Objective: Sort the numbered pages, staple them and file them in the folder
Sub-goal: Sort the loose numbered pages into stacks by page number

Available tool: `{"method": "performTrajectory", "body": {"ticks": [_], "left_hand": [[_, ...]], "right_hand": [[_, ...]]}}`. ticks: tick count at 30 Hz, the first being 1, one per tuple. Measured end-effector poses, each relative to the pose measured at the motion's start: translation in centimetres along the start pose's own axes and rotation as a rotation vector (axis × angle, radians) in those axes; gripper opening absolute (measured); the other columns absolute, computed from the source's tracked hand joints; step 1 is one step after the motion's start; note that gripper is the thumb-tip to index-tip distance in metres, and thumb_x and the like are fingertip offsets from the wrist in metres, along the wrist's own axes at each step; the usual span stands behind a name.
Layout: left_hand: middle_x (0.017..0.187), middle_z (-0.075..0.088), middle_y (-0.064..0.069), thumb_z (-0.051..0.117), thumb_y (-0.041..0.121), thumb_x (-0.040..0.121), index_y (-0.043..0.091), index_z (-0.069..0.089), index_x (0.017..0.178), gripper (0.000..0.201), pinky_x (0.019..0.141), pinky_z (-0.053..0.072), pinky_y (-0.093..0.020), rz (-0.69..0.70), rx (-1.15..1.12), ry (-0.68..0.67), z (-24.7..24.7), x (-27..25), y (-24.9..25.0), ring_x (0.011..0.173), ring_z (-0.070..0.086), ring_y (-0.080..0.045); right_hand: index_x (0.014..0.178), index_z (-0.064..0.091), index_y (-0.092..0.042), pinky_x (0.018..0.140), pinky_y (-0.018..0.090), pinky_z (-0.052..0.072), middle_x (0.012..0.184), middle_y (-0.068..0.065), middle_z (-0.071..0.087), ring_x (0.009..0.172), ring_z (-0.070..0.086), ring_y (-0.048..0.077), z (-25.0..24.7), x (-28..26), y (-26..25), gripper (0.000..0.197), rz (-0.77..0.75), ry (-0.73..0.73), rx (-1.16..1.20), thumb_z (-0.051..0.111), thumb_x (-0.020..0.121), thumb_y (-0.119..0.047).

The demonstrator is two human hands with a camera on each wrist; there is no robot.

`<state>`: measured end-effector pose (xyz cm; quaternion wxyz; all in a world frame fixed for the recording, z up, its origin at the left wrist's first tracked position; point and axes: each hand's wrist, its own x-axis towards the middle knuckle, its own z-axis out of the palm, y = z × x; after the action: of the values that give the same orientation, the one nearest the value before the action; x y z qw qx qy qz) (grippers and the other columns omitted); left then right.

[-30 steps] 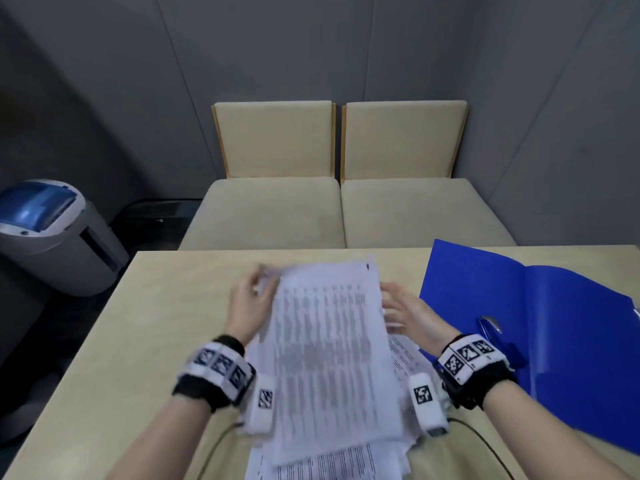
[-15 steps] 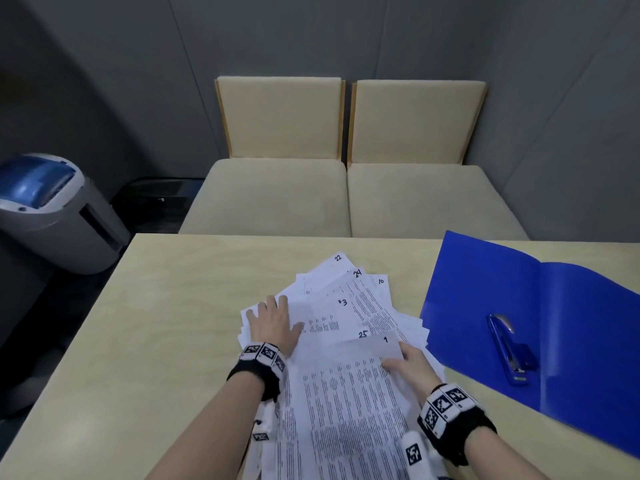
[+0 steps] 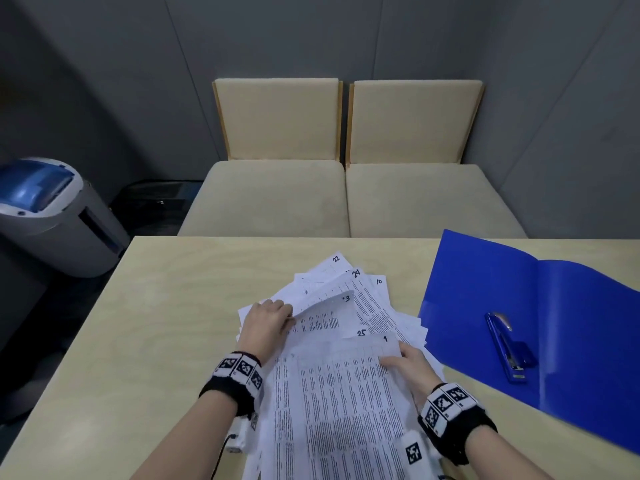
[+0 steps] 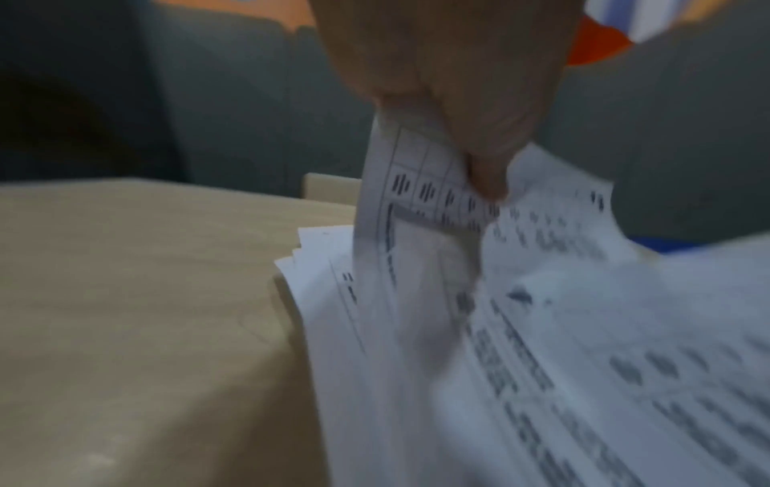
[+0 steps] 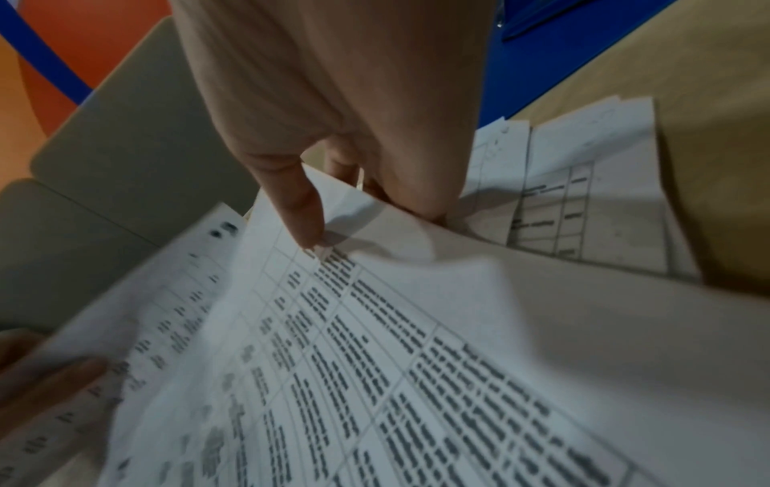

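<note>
A fanned pile of printed white pages with handwritten numbers lies mid-table. My left hand pinches the left edge of the sheet marked 3 and lifts it; the left wrist view shows that pinched sheet curling up. My right hand grips the top right corner of the page marked 1, thumb on top; the right wrist view shows this page bowed upward. The open blue folder lies to the right with the blue stapler on it.
The light wooden table shows bare wood on its left. Two beige seats stand behind its far edge. A grey and blue bin-like machine sits on the floor at the left.
The held-up stack came down and fanned out on the table. My left hand went from lying flat on the pages to pinching and lifting sheet 3. My right hand now grips page 1.
</note>
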<state>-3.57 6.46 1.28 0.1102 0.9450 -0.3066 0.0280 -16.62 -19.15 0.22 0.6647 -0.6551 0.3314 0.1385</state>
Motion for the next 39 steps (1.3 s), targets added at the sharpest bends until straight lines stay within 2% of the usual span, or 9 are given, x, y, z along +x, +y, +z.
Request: {"method": "performTrajectory", "body": {"ticks": [3, 6, 12, 15, 19, 24, 30, 36, 39], "left_hand": [[0.065, 0.056, 0.003, 0.044, 0.034, 0.091, 0.018, 0.056, 0.078, 0.023, 0.04, 0.041, -0.026, 0.048, 0.028, 0.103, -0.7, -0.7, 0.4, 0.055, 0.055, -0.019], [0.068, 0.062, 0.002, 0.067, 0.021, 0.085, 0.016, 0.062, 0.09, 0.008, 0.036, 0.046, -0.027, 0.069, 0.003, 0.245, -3.9, 0.2, 0.8, 0.051, 0.056, -0.016], [0.067, 0.063, -0.003, 0.047, 0.022, 0.094, 0.011, 0.066, 0.088, 0.024, 0.037, 0.026, -0.021, 0.063, 0.106, 0.551, -14.3, 3.7, 1.6, 0.045, 0.054, -0.022], [0.077, 0.066, -0.008, 0.049, 0.013, 0.094, 0.012, 0.062, 0.095, 0.014, 0.046, 0.042, -0.032, 0.098, 0.027, 0.71, -19.5, 4.7, 1.6, 0.059, 0.059, -0.027], [0.073, 0.062, -0.012, 0.052, 0.017, 0.095, 0.006, 0.062, 0.093, 0.015, 0.06, 0.038, -0.029, -0.004, -0.263, 0.742, -23.5, 5.5, 1.1, 0.064, 0.05, -0.022], [0.086, 0.066, -0.007, 0.057, 0.017, 0.094, 0.007, 0.063, 0.091, 0.012, 0.069, 0.039, -0.01, -0.081, -0.444, 0.423, -22.3, 6.2, -1.0, 0.072, 0.054, -0.003], [0.115, 0.062, -0.001, 0.061, 0.029, 0.091, 0.005, 0.061, 0.121, 0.038, 0.089, 0.041, -0.027, -0.229, -0.574, -0.208, -15.5, 6.1, -1.6, 0.102, 0.058, -0.009], [0.064, 0.053, 0.006, 0.059, 0.039, 0.09, 0.022, 0.066, 0.08, 0.022, 0.056, 0.04, -0.026, -0.201, -0.658, -0.575, -7.5, 3.6, -0.7, 0.053, 0.046, -0.01], [0.058, 0.04, 0.005, 0.06, 0.041, 0.089, 0.028, 0.059, 0.068, 0.025, 0.046, 0.029, -0.023, -0.205, -0.705, -0.681, -4.5, 2.3, 0.3, 0.047, 0.033, -0.011]], "right_hand": [[0.098, 0.067, -0.005, 0.089, 0.046, 0.053, 0.1, 0.017, 0.072, 0.096, 0.068, 0.033, 0.0, -0.4, -0.1, 0.024, 0.002, -0.021, 0.03, 0.055, 0.083, 0.009], [0.097, 0.067, -0.005, 0.075, 0.035, 0.056, 0.099, 0.016, 0.071, 0.09, 0.068, 0.028, 0.1, -0.6, -0.1, 0.024, -0.003, -0.026, 0.006, 0.054, 0.084, 0.01], [0.102, 0.066, -0.002, 0.096, 0.053, 0.049, 0.102, 0.019, 0.072, 0.101, 0.067, 0.035, 0.2, -0.8, -0.4, 0.028, 0.003, -0.061, 0.042, 0.05, 0.084, 0.012], [0.103, 0.068, -0.005, 0.092, 0.056, 0.05, 0.1, 0.017, 0.073, 0.098, 0.068, 0.035, -0.4, -1.4, -0.7, 0.025, -0.046, -0.074, 0.044, 0.054, 0.086, 0.006], [0.099, 0.067, -0.003, 0.065, 0.031, 0.058, 0.087, 0.013, 0.073, 0.076, 0.073, 0.02, -1.7, -3.5, -2.1, 0.018, -0.065, -0.153, 0.081, 0.054, 0.09, 0.004], [0.104, 0.069, -0.009, 0.085, 0.031, 0.05, 0.107, 0.013, 0.07, 0.098, 0.066, 0.021, -4.6, -4.3, -3.9, 0.018, -0.094, -0.249, -0.101, 0.062, 0.088, -0.01], [0.107, 0.071, -0.013, 0.093, 0.037, 0.047, 0.106, 0.004, 0.073, 0.101, 0.067, 0.021, -5.7, -4.8, -6.8, 0.022, -0.159, -0.281, -0.01, 0.061, 0.087, -0.016], [0.096, 0.069, 0.0, 0.068, 0.029, 0.057, 0.09, 0.012, 0.073, 0.077, 0.071, 0.022, -2.2, -4.0, -6.7, 0.016, -0.167, -0.2, 0.1, 0.055, 0.09, -0.002], [0.095, 0.068, 0.005, 0.075, 0.026, 0.056, 0.095, 0.015, 0.073, 0.083, 0.071, 0.019, -0.4, -3.5, -5.2, 0.014, -0.156, -0.164, 0.034, 0.058, 0.089, -0.003]]}}
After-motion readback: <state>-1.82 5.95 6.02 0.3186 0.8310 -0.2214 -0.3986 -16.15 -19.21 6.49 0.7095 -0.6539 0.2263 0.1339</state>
